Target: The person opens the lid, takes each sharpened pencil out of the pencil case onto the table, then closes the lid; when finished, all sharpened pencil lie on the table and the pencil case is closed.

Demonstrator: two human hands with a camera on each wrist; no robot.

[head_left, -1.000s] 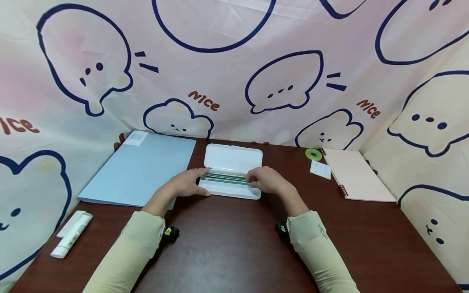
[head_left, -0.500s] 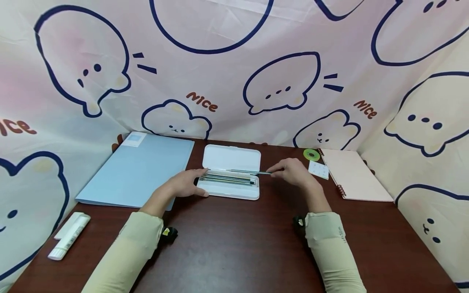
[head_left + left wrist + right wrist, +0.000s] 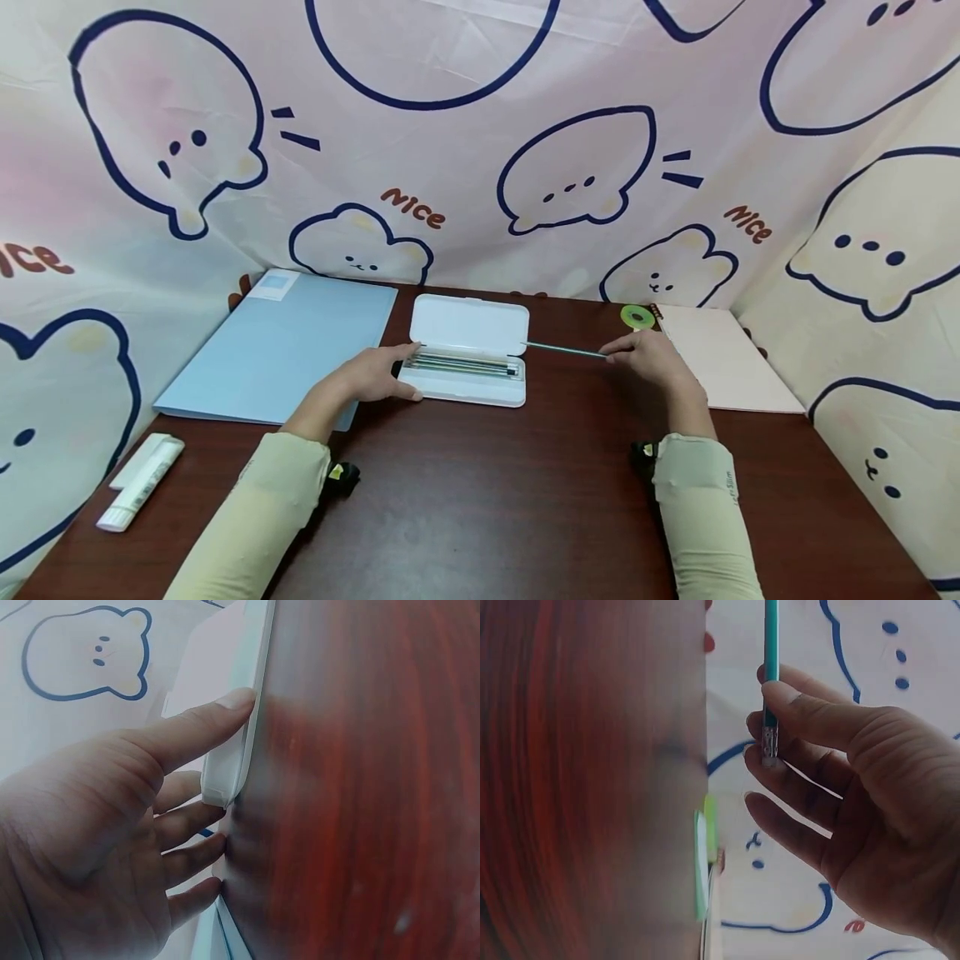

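A white pencil case (image 3: 468,323) lies open on the table, its lid tipped back. Several pencils (image 3: 459,365) lie side by side in its tray. My left hand (image 3: 367,373) grips the case's left end, thumb on the front edge and fingers round the end and back. To the right of the case, my right hand (image 3: 656,358) pinches a teal pencil (image 3: 566,349) near its eraser end. The metal ferrule (image 3: 770,742) shows below thumb and forefinger in the right wrist view. The pencil points left, its far tip close to the case's right side.
A light blue folder (image 3: 292,350) lies left of the case. Nearer on the left are a white glue stick (image 3: 142,492) and a small white block (image 3: 138,460). A green ring-shaped roll (image 3: 637,317) and a spiral notebook (image 3: 738,358) are at right; the right hand covers part of the notebook.
My right hand has drawn the teal pencil out of the case and carried it to the right. The left hand stays at the case, which has shifted slightly left.
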